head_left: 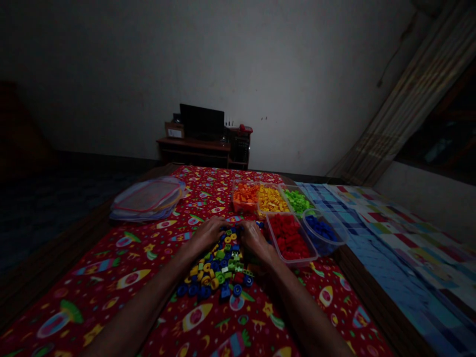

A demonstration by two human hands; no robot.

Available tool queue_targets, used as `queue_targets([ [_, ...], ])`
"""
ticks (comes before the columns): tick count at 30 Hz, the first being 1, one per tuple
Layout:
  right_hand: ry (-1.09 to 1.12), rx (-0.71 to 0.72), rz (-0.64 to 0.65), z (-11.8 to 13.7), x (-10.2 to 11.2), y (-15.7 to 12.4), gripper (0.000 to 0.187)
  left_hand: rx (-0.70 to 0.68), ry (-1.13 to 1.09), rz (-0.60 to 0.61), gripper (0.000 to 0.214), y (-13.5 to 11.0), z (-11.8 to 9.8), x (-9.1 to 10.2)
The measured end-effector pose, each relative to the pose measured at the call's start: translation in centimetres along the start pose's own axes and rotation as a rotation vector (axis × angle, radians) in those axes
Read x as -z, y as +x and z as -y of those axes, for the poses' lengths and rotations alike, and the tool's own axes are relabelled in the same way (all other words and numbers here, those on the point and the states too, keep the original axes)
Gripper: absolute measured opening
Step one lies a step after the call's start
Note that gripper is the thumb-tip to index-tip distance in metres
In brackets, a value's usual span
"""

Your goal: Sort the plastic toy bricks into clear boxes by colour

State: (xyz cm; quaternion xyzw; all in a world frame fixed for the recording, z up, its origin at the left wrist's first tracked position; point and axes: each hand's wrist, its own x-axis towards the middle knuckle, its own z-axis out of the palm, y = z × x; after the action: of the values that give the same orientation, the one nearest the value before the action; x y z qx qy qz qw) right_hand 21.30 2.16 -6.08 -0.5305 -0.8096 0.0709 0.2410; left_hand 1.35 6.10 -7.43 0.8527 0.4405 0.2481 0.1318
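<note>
A loose pile of building blocks (219,267) in blue, yellow, green and a little red lies on the red patterned cloth (167,302). My left hand (210,232) rests at the far left edge of this pile, its fingers bent inward. Facing it at the far right edge is my right hand (255,240), also with curled fingers. Small dark-blue blocks show close to both sets of fingertips. Whatever the fingers pinch is too small and dim to make out. Right of my right hand stands a clear tub of red blocks (290,238).
Beyond it are tubs of orange blocks (245,196), yellow blocks (272,199), green blocks (297,201) and blue blocks (322,229). Stacked plastic lids (147,198) lie at the left. A checked bedspread (372,238) is on the right; a desk with a monitor (203,121) stands against the wall.
</note>
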Motion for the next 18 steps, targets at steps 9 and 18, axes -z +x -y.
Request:
queue_targets([
  [9, -0.048, 0.071, -0.277, -0.7, -2.2, -0.4, 0.037, -0.035, -0.060, -0.132, 0.029, 1.3, -1.6, 0.0],
  [18, -0.029, 0.057, -0.187, -1.4, -2.6, 0.5, 0.024, 0.038, -0.013, -0.040, 0.022, 0.7, -3.2, -1.0],
])
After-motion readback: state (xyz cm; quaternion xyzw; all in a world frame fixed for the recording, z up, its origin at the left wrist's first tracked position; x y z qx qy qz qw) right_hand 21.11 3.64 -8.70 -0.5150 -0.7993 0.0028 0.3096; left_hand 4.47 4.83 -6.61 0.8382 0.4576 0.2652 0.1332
